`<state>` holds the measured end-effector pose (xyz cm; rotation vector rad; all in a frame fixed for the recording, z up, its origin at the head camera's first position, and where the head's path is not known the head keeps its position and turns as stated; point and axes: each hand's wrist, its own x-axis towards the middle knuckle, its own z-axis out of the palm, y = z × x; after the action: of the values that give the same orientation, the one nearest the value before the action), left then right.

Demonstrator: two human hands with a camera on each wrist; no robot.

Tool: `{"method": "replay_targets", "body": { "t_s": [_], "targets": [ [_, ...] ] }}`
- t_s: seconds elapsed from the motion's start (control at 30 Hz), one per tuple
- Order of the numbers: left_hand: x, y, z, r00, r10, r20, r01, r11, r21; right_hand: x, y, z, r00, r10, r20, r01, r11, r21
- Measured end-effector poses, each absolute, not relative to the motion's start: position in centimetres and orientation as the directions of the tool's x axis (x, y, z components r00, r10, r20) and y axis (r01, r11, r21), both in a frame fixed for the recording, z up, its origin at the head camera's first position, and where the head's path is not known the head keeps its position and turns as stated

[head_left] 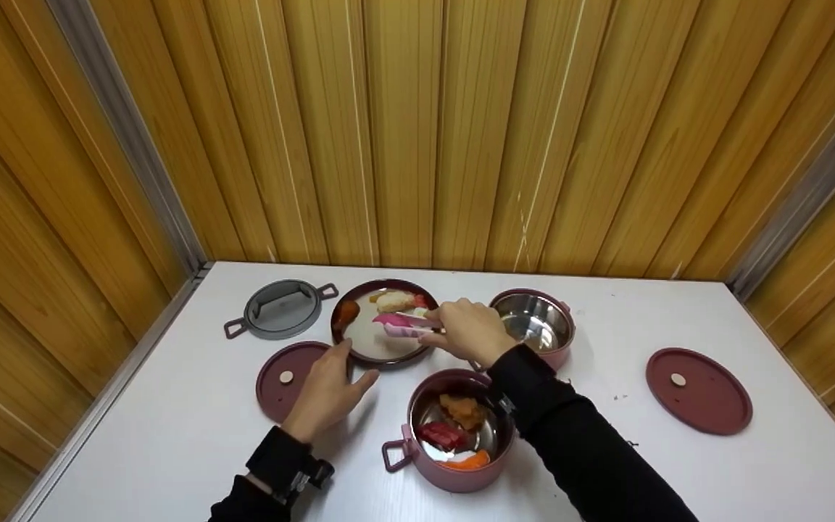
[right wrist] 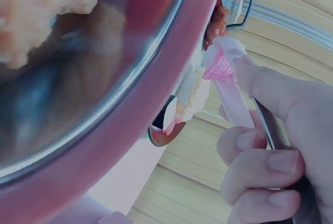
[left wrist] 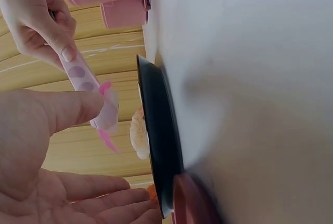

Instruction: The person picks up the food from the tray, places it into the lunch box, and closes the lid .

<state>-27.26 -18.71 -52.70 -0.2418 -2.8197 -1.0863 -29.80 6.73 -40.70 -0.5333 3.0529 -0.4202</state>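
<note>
My right hand [head_left: 472,330] holds a pair of tongs [right wrist: 234,104] with pale pink, spotted tips. Between those tips is a bright pink food piece [right wrist: 220,67], raised over the dark-rimmed plate [head_left: 374,344]. On that plate lie a brown drumstick [head_left: 347,313] and a pale battered piece [head_left: 394,301] with a red end. My left hand [head_left: 327,391] is spread and holds nothing, its fingertips near the plate's front left rim. Below my right forearm stands a pink pot [head_left: 454,477] holding a brown fried piece [head_left: 463,410], a red piece [head_left: 443,435] and an orange-and-white piece [head_left: 468,460].
A second pink pot [head_left: 562,359] with a steel inside stands behind my right wrist. One dark red lid [head_left: 280,397] lies partly under my left hand, another [head_left: 707,399] far right. A grey lid [head_left: 283,315] with two handles lies back left. Wooden-patterned walls enclose the white table.
</note>
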Motion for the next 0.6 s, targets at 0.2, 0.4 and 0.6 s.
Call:
{"method": "replay_targets", "body": {
  "t_s": [0.2, 0.4, 0.6],
  "targets": [
    [-24.3, -17.1, -48.3, -0.982, 0.127, 0.141, 0.19, 0.675, 0.713, -28.9, 8.4, -40.6, -0.947, -0.317, 0.051, -0.318, 0.902, -0.293],
    [-23.2, -16.1, -47.0, -0.97, 0.192, 0.148, 0.239, 0.65, 0.722, -28.0, 10.2, -40.2, -0.948, -0.309, 0.07, -0.315, 0.894, -0.318],
    [-22.4, -15.5, -46.7, -0.953, 0.27, 0.137, 0.278, 0.597, 0.752, -27.0, 11.9, -39.8, -0.949, -0.303, 0.081, -0.312, 0.882, -0.353]
  ]
}}
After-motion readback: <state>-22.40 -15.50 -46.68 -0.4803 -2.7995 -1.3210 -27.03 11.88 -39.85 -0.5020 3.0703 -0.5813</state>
